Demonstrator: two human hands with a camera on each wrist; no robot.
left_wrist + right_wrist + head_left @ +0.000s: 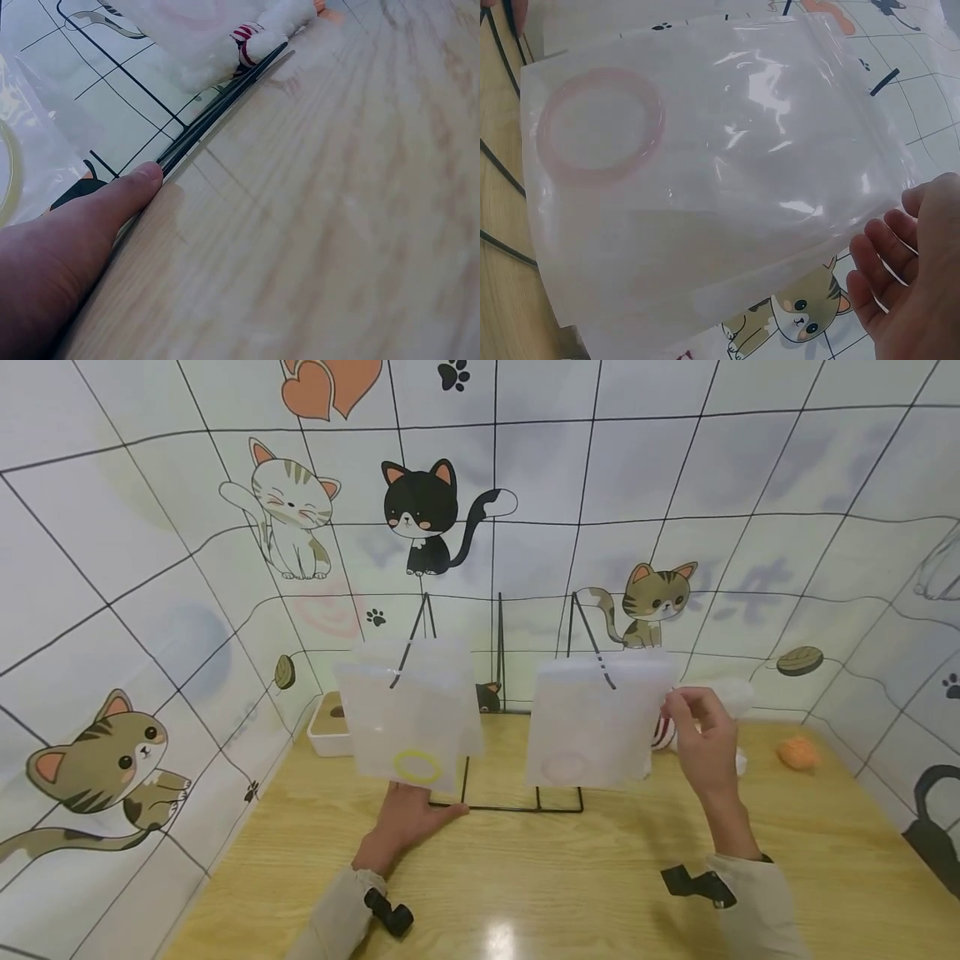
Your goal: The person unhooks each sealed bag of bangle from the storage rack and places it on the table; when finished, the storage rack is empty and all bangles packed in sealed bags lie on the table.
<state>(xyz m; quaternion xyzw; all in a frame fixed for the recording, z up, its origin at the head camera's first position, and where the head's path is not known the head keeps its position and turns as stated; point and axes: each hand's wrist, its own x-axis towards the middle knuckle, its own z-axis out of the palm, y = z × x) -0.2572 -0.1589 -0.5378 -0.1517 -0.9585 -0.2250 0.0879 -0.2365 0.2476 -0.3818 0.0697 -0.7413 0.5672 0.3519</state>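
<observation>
A black wire rack (510, 809) stands on the table, with clear plastic bags hanging from its two upper arms. The left bags (405, 718) show a yellow ring (417, 766) near the bottom. A pale pink ring (600, 126) shows on the right bags (592, 718). My right hand (703, 735) pinches the right edge of these bags between thumb and fingertips. Low at the rack's front left, my left hand (408, 818) rests on the base, its straight thumb (139, 187) lying along the wire. The left bags hide its fingertips in the head view.
A white container (327, 743) with a brown top stands behind the left bags. Behind the right bags lies a white fluffy thing with red stripes (663, 732). An orange object (798, 753) sits farther right. A cat-patterned sheet (540, 468) encloses the table.
</observation>
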